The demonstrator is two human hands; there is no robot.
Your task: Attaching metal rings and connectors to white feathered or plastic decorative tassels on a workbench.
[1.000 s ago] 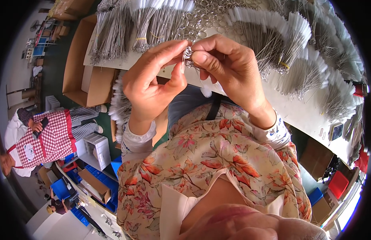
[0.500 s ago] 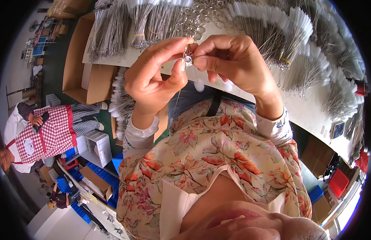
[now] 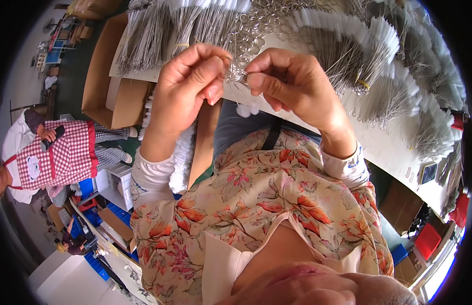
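Note:
In front of my waist, my left hand (image 3: 193, 76) and my right hand (image 3: 292, 76) are close together. Between their fingertips is a small shiny metal ring (image 3: 237, 75), partly hidden and slightly blurred. My left thumb and curled fingers pinch its left side, while my right thumb and index finger grip the other. Two thin wire brushes (image 3: 244, 110) with white tips hang below the ring. Just beyond my hands, a pile of loose metal rings (image 3: 259, 28) lies on the white table (image 3: 386, 127).
Wire brush bundles (image 3: 142, 43) lie at the table's far left, with more brushes (image 3: 343, 46) heaped along the right. A cardboard box (image 3: 131, 104) stands left of the table. White bristles (image 3: 184, 157) show beside my left forearm. A person in a checked apron (image 3: 58, 155) is farther left.
My left hand has turned, its fingers curling in from a more spread pinch, and its forearm has swung outward. The white brush tips have shifted slightly left. My right hand has barely moved.

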